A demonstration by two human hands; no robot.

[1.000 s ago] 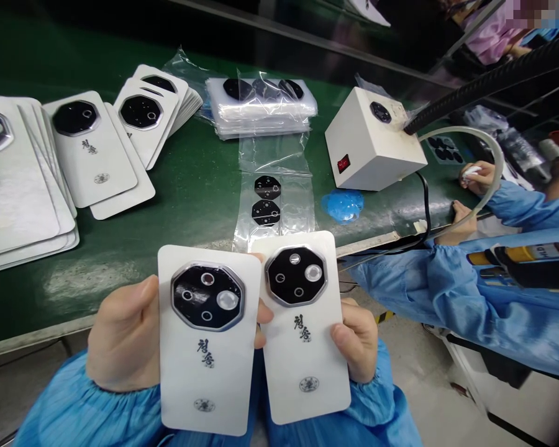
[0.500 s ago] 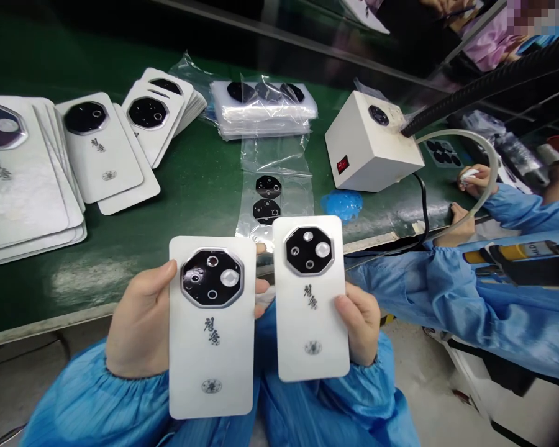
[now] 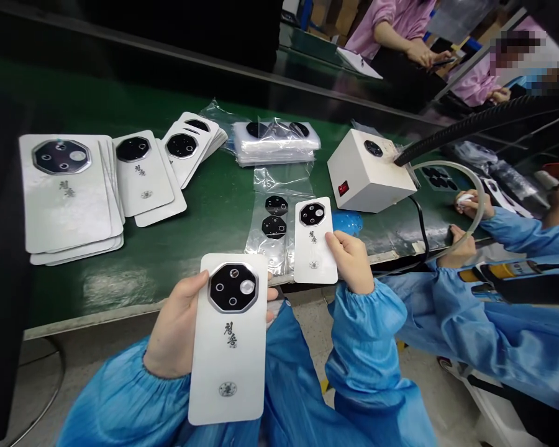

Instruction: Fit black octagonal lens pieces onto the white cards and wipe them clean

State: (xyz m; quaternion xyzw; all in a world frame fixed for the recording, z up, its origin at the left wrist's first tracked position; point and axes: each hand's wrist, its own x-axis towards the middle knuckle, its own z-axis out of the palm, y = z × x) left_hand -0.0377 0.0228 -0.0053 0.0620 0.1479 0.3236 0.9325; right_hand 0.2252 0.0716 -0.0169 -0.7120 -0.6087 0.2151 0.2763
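While a stack of white back panels with octagonal camera windows sits at the far left of the green bench, more panels lie fanned just beside it. Nearer the wearer, the left hand grips one white panel across its width — thumb at the left edge, fingertips showing past the right — and holds it upright, face to the camera, in front of the bench edge. Behind, a thick pack of clear film rests on the bench; a clear plastic sleeve with two black octagonal plates extends from it. Overlapping that sleeve in view, a second white panel is pinched at its right edge by the right hand, whose other fingers are mostly hidden — whether the panel touches the bench, I cannot tell. Further right are a crumpled blue piece, a white box with a red switch, and a co-worker's hand.
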